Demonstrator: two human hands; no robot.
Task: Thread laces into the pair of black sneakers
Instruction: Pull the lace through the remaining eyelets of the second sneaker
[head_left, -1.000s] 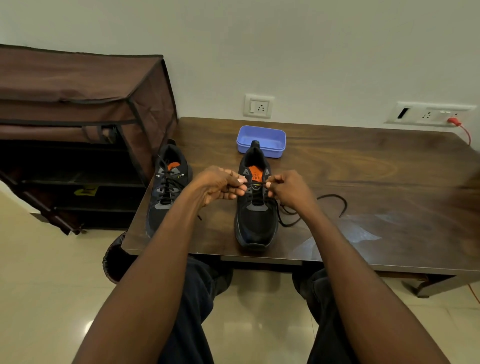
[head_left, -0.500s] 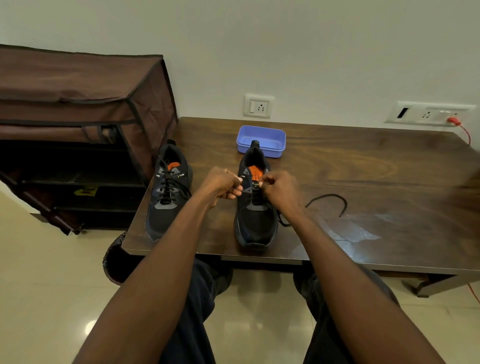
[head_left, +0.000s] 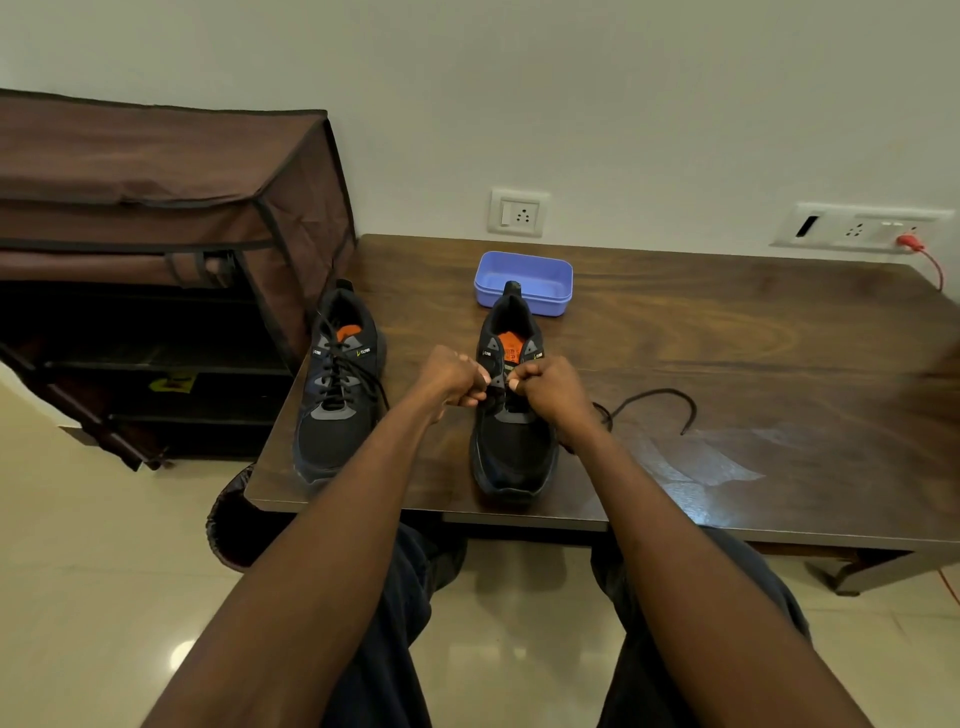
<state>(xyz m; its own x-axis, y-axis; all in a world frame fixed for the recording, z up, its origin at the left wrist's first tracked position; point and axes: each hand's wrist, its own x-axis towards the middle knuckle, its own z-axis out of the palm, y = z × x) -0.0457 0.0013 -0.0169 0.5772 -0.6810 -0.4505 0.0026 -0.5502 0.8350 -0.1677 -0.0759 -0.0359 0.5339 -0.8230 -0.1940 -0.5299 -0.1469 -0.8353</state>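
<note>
Black lace (head_left: 652, 402) is pinched over the throat of the right-hand sneaker (head_left: 511, 431) by both hands: the left hand (head_left: 452, 376) and the right hand (head_left: 548, 387) are curled and nearly touching above the eyelets, with the loose end trailed in a loop over the wooden table (head_left: 727, 338) to the right. The other sneaker (head_left: 337, 395), already laced, is stood near the table's left edge. A blue tray (head_left: 523, 283) is set just behind the shoe being worked on
</note>
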